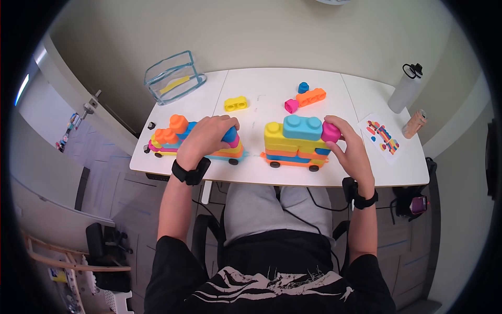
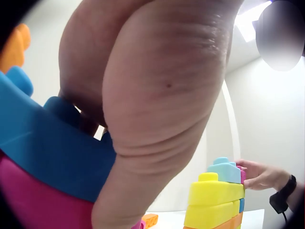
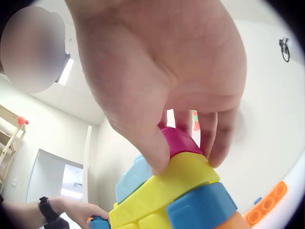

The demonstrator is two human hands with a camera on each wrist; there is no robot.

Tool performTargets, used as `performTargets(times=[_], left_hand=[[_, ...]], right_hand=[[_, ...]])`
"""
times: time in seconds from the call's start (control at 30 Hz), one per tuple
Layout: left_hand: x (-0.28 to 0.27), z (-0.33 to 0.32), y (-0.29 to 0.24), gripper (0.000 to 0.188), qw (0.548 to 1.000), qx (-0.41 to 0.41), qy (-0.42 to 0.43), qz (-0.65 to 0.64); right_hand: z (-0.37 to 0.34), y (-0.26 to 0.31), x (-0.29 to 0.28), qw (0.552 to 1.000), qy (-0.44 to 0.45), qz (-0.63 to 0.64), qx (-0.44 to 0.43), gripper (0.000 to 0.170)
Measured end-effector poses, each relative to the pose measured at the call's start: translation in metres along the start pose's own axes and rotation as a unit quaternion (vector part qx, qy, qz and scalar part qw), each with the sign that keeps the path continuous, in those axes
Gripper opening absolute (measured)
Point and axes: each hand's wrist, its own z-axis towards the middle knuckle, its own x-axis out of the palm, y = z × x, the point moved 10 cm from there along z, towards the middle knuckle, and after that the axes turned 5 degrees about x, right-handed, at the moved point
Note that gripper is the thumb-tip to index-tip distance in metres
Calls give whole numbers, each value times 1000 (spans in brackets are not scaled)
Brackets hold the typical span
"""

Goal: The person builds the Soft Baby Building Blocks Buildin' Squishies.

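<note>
Two wheeled toy cars built of big bricks stand on the white table [image 1: 246, 179]. My left hand [image 1: 206, 137] reaches over the left car and grips the blue brick [image 2: 57, 148] on its top, thumb down its side. A magenta brick [image 2: 43, 195] lies under the blue one. On the right car, my right hand [image 1: 354, 154] pinches a small magenta brick [image 3: 180, 141] at the top right end between thumb and fingers. Beside that brick sits a light blue brick [image 1: 302, 127], over yellow bricks [image 1: 282, 140]. Orange bricks [image 1: 178, 124] top the left car's far end.
Behind the cars lie a loose yellow brick [image 1: 236, 103], an orange brick [image 1: 311, 97], a magenta one [image 1: 291, 106] and a blue one [image 1: 303, 87]. A clear case [image 1: 175, 78] stands back left. A printed sheet [image 1: 381, 137], a can [image 1: 414, 124] and a bottle [image 1: 405, 91] occupy the right.
</note>
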Motion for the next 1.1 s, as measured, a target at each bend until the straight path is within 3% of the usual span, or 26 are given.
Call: performTargets(times=[0.27,0.67,0.73,0.83,0.9,0.97,1.03,1.1], left_hand=[[-4,13,-12,47,999,13,-20,-37],[20,27,-34,51,1000,-1,26,-7],[11,21,-39,62,995,56,-88,1],[-14,7,-58,69,989,56,-136,1],[-31,-11,-57,65,986,53,-155,-33],[-62,-44,-35,53,965,32,-258,-42],[-72,-80,20,42,940,-46,-330,-77],[-71,-106,64,40,931,-150,-329,-59]], right_hand=[[2,-5,5,999,1,25,30,56],[0,-4,4,999,-1,17,32,55],[-1,-5,3,999,-1,19,31,55],[1,-4,1,999,4,18,33,55],[0,-11,-3,998,10,11,60,56],[-1,-13,-7,998,11,4,64,58],[-3,-18,-14,998,7,-6,66,59],[-5,-20,-17,998,10,-4,66,61]])
